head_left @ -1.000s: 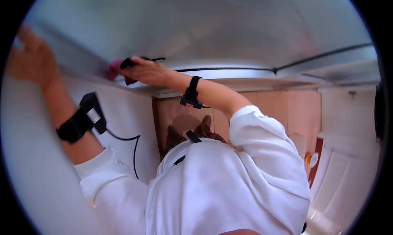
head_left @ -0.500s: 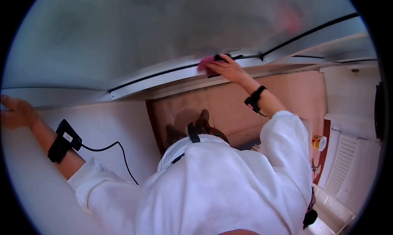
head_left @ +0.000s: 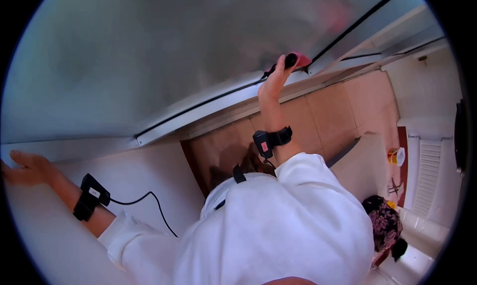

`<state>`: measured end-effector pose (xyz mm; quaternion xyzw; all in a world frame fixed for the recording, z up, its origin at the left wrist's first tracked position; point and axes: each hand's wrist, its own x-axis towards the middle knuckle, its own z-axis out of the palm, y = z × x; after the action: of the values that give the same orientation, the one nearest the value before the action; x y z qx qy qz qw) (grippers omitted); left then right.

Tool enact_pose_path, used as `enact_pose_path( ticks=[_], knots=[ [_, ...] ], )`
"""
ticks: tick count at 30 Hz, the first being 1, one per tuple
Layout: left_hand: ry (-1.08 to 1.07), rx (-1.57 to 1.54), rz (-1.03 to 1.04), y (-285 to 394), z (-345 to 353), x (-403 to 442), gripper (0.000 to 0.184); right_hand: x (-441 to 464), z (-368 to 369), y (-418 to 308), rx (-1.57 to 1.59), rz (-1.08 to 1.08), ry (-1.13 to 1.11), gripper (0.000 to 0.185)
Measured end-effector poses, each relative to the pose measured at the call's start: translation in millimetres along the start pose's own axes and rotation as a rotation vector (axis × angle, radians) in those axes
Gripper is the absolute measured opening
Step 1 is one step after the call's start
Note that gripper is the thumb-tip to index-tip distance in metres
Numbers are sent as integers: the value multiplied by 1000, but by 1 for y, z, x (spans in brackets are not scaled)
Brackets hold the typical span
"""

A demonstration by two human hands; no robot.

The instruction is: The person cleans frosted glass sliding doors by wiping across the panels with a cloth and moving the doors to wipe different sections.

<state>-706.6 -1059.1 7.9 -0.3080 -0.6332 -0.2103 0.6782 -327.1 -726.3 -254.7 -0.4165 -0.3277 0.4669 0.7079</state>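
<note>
My right hand (head_left: 274, 82) is closed around a pink cloth (head_left: 302, 60), along with a small black item (head_left: 290, 61) whose kind I cannot make out. The cloth lies against the corner where the silvery metal rail (head_left: 208, 105) meets the side frame, at the lower edge of a large grey, glossy panel (head_left: 164, 46). On the far left, my left hand (head_left: 31, 169) has its fingers apart and holds nothing. It is beside the end of the pale ledge (head_left: 89, 148); whether it presses on the surface is unclear.
Below the rail is a tiled floor (head_left: 325, 111) with a dark red border. A white radiator (head_left: 427, 178) and a yellow-and-white tub (head_left: 396, 156) are on the right. Dark floral fabric (head_left: 385, 224) shows at lower right. A black cable (head_left: 151, 195) runs from my left wrist band.
My right hand has slid the pink cloth rightward along the rail into the corner, its wrist now turned upright. The view has tilted slightly. My left hand stays by the ledge.
</note>
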Motion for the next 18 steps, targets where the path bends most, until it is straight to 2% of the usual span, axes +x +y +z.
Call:
enact_pose_path(
  ticks=[2,6,8,10,12,14,16,18],
  knots=[
    [-3,-13,-9,1,4,2,58,10,21,-40,104,-238,-78,65],
    [18,-46,-12,10,-2,6,60,50,33,-87,18,-443,-149,66],
    [42,-72,-6,20,-7,9,61,59,45,-92,-153,-847,-15,59],
    [3,-139,-116,30,-11,12,60,52,18,-68,-220,-577,-178,71],
    [39,-166,-54,30,-8,14,55,30,6,-44,-171,-472,-170,69],
    [78,-170,9,28,-7,17,50,11,0,-35,-212,-434,-211,66],
    [60,-155,-7,28,-7,17,57,22,-2,-29,-232,-467,-180,64],
    [50,-145,-52,35,-9,17,55,42,-2,-47,-266,-503,-146,62]
  ],
)
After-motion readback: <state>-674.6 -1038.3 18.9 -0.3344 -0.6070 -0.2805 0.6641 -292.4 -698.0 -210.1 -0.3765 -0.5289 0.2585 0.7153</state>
